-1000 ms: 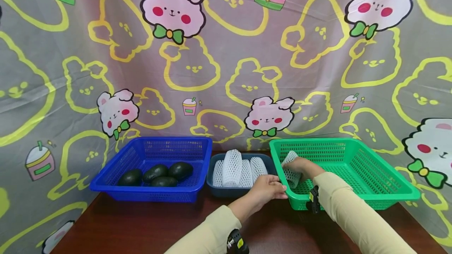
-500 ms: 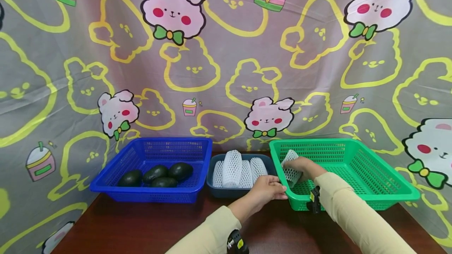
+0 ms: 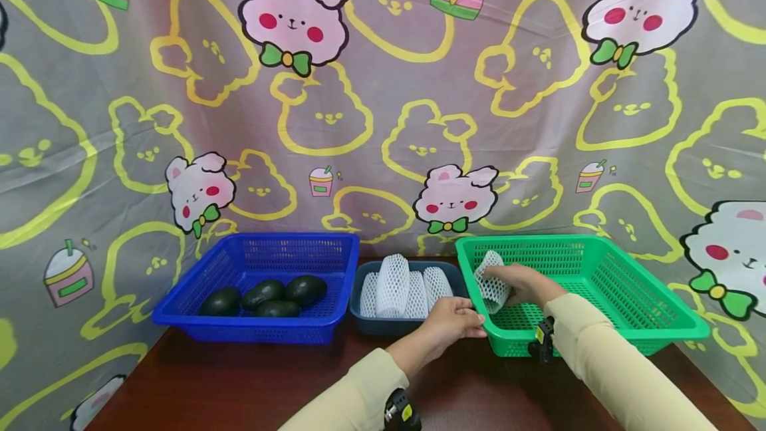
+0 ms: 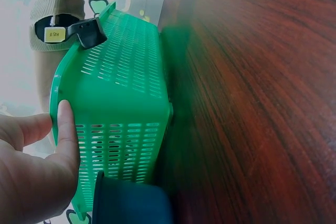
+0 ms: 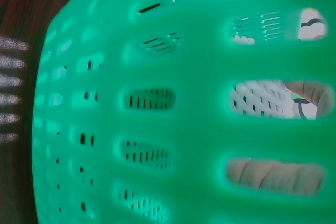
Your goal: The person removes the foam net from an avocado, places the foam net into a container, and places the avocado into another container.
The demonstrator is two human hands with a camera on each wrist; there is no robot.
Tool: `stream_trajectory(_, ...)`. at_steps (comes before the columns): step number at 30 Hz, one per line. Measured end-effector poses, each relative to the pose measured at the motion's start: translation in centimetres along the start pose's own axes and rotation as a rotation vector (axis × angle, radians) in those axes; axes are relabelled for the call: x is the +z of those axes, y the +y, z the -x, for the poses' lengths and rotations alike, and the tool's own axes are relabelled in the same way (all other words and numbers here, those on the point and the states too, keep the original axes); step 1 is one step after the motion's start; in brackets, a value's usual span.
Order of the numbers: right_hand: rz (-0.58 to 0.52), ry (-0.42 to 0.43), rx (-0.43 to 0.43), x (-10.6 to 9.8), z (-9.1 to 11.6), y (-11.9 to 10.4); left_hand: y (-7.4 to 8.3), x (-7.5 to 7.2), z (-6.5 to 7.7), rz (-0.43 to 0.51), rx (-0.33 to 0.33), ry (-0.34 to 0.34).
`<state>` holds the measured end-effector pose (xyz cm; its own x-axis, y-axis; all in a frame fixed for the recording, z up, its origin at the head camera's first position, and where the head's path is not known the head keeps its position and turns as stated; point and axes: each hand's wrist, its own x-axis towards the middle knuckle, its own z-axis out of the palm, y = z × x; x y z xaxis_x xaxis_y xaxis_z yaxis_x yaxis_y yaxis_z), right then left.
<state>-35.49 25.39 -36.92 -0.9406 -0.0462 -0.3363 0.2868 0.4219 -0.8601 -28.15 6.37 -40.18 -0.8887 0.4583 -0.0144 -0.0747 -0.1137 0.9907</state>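
In the head view, my right hand (image 3: 526, 283) is inside the green basket (image 3: 673, 331), near its left wall. Its fingers grip a white foam net sleeve (image 3: 491, 279) that leans against that side; I cannot tell whether anything is inside. The right wrist view looks through the basket's slotted wall (image 5: 199, 135), with some fingers (image 5: 273, 176) and the white netting (image 5: 257, 98) showing through. My left hand (image 3: 445, 324) pinches the basket's front left rim, thumb and index finger on opposite sides in the left wrist view.
Between the baskets stands a dark blue tub (image 3: 383, 327) with several white foam net sleeves (image 3: 393, 288). On the left, a blue basket (image 3: 251, 329) holds several dark avocados (image 3: 263, 294). All rest on a brown table (image 3: 251, 384) before a patterned curtain (image 3: 383, 85).
My right hand and forearm have shifted slightly to the right, and the foam net sleeve has tilted and moved up a little. My left hand keeps its place on the basket rim.
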Motion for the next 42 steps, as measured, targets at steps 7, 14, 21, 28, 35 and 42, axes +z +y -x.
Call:
stream_trajectory(7, 0.028, 0.01, 0.022, 0.1, -0.4, 0.0, -0.1, -0.1, 0.1, 0.001, 0.009, -0.001)
stream_trajectory(14, 0.029, 0.039, 0.03, 0.5, -0.3, -0.3, 0.0, -0.1, 0.2, 0.012, 0.017, 0.007)
stream_trajectory(21, 0.028, 0.052, 0.024, 0.5, -0.2, -0.3, 0.0, -0.2, 0.3, 0.017, 0.013, 0.006)
stream_trajectory(28, 0.012, 0.04, 0.006, 0.2, 0.0, -0.3, 0.0, -0.2, 0.4, 0.026, 0.022, 0.011)
stream_trajectory(35, 0.005, 0.012, 0.001, -0.3, 0.7, -0.5, 0.1, -0.1, 0.5, 0.022, 0.033, 0.009)
stream_trajectory(42, -0.045, -0.035, -0.041, -1.2, 1.8, -1.1, 0.1, -0.1, 0.4, 0.027, 0.032, 0.017)
